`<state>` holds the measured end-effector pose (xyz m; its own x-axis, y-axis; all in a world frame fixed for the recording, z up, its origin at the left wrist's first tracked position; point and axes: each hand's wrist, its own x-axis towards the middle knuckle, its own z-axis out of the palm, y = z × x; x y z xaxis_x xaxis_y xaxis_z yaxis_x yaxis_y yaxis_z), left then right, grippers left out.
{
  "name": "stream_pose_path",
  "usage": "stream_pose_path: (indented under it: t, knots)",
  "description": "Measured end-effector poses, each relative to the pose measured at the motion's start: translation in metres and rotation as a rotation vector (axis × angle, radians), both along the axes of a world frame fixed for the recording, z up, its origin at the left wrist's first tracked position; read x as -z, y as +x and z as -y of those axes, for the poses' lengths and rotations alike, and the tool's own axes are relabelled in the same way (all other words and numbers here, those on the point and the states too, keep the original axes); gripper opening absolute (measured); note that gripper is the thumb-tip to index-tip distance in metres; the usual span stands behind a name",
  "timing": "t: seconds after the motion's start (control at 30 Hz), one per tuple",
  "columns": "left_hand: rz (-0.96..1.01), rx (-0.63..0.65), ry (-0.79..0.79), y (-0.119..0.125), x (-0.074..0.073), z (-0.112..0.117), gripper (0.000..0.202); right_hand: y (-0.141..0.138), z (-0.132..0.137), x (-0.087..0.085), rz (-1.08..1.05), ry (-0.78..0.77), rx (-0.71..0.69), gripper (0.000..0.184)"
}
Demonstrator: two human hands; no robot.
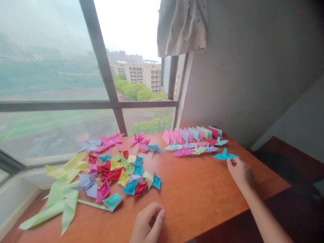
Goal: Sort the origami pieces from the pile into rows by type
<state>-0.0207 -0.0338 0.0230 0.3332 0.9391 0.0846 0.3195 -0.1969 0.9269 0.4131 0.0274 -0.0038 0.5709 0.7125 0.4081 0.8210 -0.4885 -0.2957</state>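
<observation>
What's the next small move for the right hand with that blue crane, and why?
I'd probably slide the blue paper crane slightly left, toward the other paper cranes. The right hand seems to have its near edge pinched, and the crane sits a little apart, to the right of most of that group.

Right hand (240, 171): bare, slim fingers (232, 163), skin smooth. Just behind the hand, a narrow wrist (245, 185). Farther back from it, forearm (265, 216) bare as far as the view shows, slender, straight-sided, slightly thicker away from the hand. Left hand (148, 222): also bare, rounded knuckles, slim thumb (157, 227) on its right side, short nail at the tip. Finer detail blurred.
</observation>
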Motion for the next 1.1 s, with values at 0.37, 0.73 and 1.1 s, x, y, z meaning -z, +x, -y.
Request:
stream_pose_path:
  t: [0.37, 0.73, 1.1]
  knots:
    - [-0.047, 0.014, 0.038, -0.001, 0.004, 0.000, 0.032, 0.030, -0.044, -0.004, 0.058, -0.279, 0.072, 0.028]
    - [-0.097, 0.005, 0.082, 0.001, 0.007, -0.001, 0.031, 0.036, -0.063, 0.010, -0.052, -0.158, 0.031, 0.023]
    - [-0.123, 0.026, 0.114, 0.000, 0.010, -0.002, 0.032, 0.042, -0.069, 0.016, -0.157, -0.047, -0.005, 0.021]
